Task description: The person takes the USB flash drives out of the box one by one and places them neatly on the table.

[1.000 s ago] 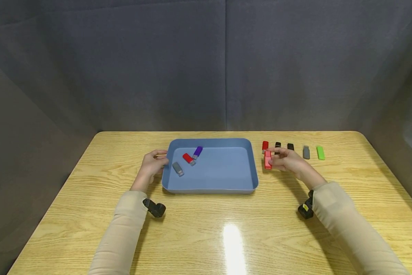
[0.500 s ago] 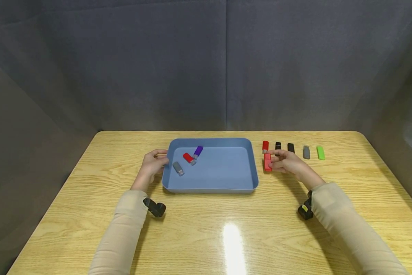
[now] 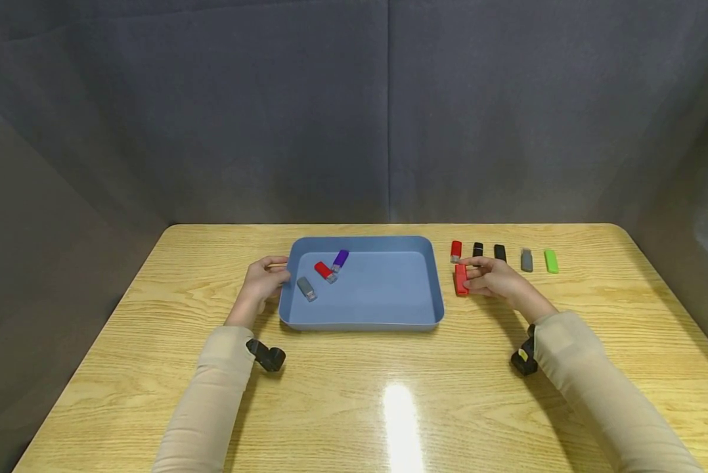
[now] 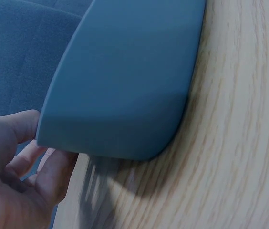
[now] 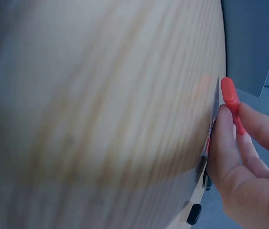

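My right hand (image 3: 492,277) pinches a red USB stick (image 3: 461,281) between thumb and fingers, just right of the blue tray (image 3: 377,328). In the right wrist view this red stick (image 5: 229,90) stands out beyond the fingertips, near the table surface. My left hand (image 3: 262,284) holds the tray's left side, thumb at the rim and fingers along the outside; the left wrist view shows the tray corner (image 4: 120,95) against the fingers. Inside the tray lie a grey USB stick (image 3: 305,288), a second red one (image 3: 323,270) and a purple one (image 3: 341,258).
Along the back right of the wooden table (image 3: 354,394) is a row: a red USB stick (image 3: 456,249), a black one (image 3: 477,249), another black stick (image 3: 500,252), a grey one (image 3: 527,260) and a green one (image 3: 552,261). Dark cloth (image 3: 354,118) hangs behind.
The right hand has brought the pinched red stick slightly nearer the front, so the red stick in the row shows more fully. The left hand and tray have stayed in place.
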`<state>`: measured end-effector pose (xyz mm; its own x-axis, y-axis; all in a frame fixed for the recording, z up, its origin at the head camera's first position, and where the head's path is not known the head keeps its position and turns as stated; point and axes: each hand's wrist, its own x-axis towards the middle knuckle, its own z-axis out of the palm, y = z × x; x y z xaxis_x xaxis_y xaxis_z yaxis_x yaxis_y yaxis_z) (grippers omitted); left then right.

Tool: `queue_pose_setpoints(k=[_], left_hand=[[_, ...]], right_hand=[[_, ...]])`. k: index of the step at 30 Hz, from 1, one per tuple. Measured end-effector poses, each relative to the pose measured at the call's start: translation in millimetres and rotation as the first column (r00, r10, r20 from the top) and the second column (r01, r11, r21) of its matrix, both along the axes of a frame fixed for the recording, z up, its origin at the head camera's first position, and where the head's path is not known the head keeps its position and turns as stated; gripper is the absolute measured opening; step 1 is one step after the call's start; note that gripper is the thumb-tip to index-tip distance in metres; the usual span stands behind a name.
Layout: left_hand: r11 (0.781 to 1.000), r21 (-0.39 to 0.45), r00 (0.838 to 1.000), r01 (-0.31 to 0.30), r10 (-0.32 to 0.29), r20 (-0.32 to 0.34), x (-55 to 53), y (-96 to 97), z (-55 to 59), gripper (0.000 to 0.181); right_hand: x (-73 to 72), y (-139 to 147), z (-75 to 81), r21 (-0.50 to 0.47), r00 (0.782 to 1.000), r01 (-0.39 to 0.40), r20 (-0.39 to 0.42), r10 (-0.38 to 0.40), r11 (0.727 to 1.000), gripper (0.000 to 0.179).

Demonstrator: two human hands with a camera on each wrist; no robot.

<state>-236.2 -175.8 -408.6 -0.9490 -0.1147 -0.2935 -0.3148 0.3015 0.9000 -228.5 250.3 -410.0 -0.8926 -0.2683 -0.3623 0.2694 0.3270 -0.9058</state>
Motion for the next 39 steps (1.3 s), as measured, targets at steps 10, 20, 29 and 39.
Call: queue_pose_setpoints(k=[10, 20, 29, 39], left_hand=[[1.000, 0.006, 1.000, -0.005, 0.005, -0.024, 1.1, -1.6, -1.6, 0.043], [1.000, -0.009, 1.000, -0.007, 0.007, 0.013, 2.8, 0.9, 1.0, 0.046], [1.000, 0.014, 1.000, 0.004, -0.004, -0.009, 2.6, -0.3, 1.4, 0.049], [1.000, 0.018, 1.000, 0.003, -0.003, -0.015, 2.9, 0.2, 1.8, 0.050]], right_hand=[[-1.3, -4.0, 0.3, 0.035, 1.000, 0.011, -0.007, -0.011, 0.999, 0.059], [-1.7, -4.7, 1.8, 0.060, 1.000, 0.020, -0.018, -0.019, 0.998, 0.059], [-2.9, -6.5, 2.0, 0.107, 0.999, -0.002, -0.047, 0.007, 0.994, 0.059], [-5.2, -8.5, 3.3, 0.222, 0.998, -0.023, -0.058, 0.037, 0.975, 0.056]])
